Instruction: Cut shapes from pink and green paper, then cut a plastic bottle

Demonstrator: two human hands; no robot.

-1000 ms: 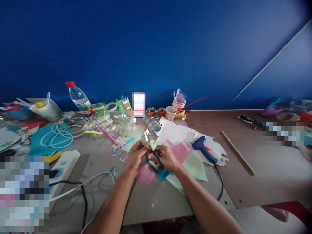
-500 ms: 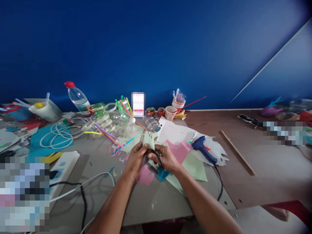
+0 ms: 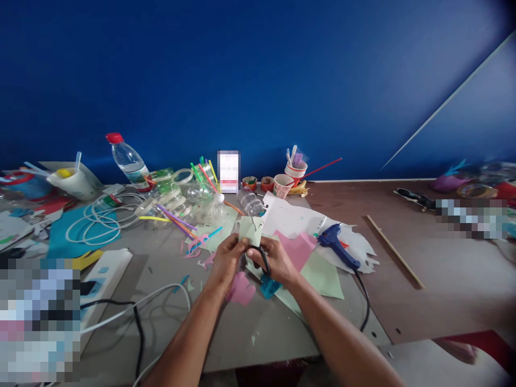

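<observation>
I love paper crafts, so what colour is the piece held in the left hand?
The paper piece is pale green; it shows best in the head view.

left hand (image 3: 229, 259) pinches pale green paper (image 3: 244, 230) | right hand (image 3: 277, 262) grips black-handled scissors (image 3: 265, 260) | blue glue gun (image 3: 335, 242) at grey table's (image 3: 282, 330) right edge | red-capped bottle (image 3: 129, 161) near its far edge

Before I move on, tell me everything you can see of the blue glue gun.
The glue gun is dark blue and looks like plastic. It lies on its side on the white paper, to the right of the right hand, its handle slanting toward the near right. An orange-red bit, perhaps the trigger, shows beside the handle. A black cord leaves the handle's end and curves toward the near table edge. Neither hand touches it. Whether it is powered cannot be told.
</observation>
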